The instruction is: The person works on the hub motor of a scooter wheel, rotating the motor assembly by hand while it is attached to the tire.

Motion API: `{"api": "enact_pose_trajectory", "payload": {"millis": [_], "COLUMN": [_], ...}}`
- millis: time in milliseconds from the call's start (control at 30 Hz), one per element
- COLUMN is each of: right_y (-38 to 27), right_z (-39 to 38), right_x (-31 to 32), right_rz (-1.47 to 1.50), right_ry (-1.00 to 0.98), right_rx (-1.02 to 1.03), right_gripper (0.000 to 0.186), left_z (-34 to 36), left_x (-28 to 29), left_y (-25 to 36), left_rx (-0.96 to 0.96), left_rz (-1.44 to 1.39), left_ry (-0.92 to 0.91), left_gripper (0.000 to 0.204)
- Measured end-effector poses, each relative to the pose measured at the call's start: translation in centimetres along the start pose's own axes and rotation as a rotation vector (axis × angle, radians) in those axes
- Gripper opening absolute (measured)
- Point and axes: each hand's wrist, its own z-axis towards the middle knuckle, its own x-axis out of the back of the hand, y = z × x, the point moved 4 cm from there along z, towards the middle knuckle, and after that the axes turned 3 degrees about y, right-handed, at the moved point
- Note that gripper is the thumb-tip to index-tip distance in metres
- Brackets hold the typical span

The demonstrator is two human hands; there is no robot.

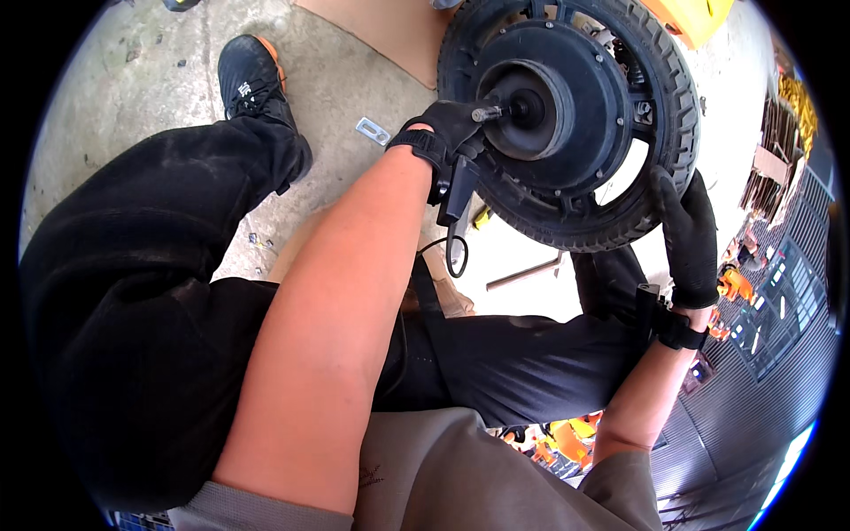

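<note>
A black wheel with a knobby tyre point(677, 106) and a large round hub motor point(589, 137) stands tilted in front of me. From the hub's recessed centre a short metal axle point(486, 114) sticks out toward the left. My left hand point(450, 126), in a black glove, is closed around this axle near its end; some fingers are hidden behind it. At the wheel's right edge, my gloved right hand point(686, 226) grips the tyre, thumb on the sidewall and fingers along the tread. Both wrists wear black straps, and a black device point(459, 190) with a looped cable hangs by the left one.
A slotted metal plate point(373, 131) lies on the concrete floor left of the wheel. Flat cardboard point(381, 31) is beyond it. An orange-yellow object point(698, 19) stands behind the wheel. My shoe point(255, 84) is at the left, and stacked cardboard point(768, 181) is far right.
</note>
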Motion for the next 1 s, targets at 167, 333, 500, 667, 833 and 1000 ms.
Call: {"api": "enact_pose_trajectory", "payload": {"millis": [167, 333, 500, 667, 833, 1000], "right_y": [0.4, -0.2, 0.1, 0.6, -0.3, 0.1], "right_z": [0.2, 0.1, 0.2, 0.0, 0.2, 0.0], "right_x": [0.3, 0.1, 0.2, 0.3, 0.0, 0.2], "right_rz": [-0.014, -0.04, -0.014, 0.011, -0.023, -0.022], "right_ry": [-0.042, -0.04, -0.007, 0.006, -0.014, -0.001], "right_rx": [-0.032, -0.044, -0.014, -0.016, -0.015, -0.023], "right_gripper": [0.036, 0.037, 0.038, 0.038, 0.038, 0.038], "left_z": [-0.2, 0.0, -0.7, -1.7, 0.0, 0.1], "left_x": [0.3, -0.6, -1.0, 0.3, 0.1, -0.3], "left_y": [0.2, -0.7, -0.5, 0.4, 1.5, 1.5], "left_rx": [0.004, 0.054, 0.007, -0.083, -0.512, -0.486], "left_rz": [0.081, -0.013, 0.015, -0.15, 0.162, 0.39], "left_ry": [-0.097, -0.183, -0.213, -0.009, 0.396, 0.495], "left_gripper": [0.041, 0.034, 0.039, 0.049, 0.058, 0.056]}}
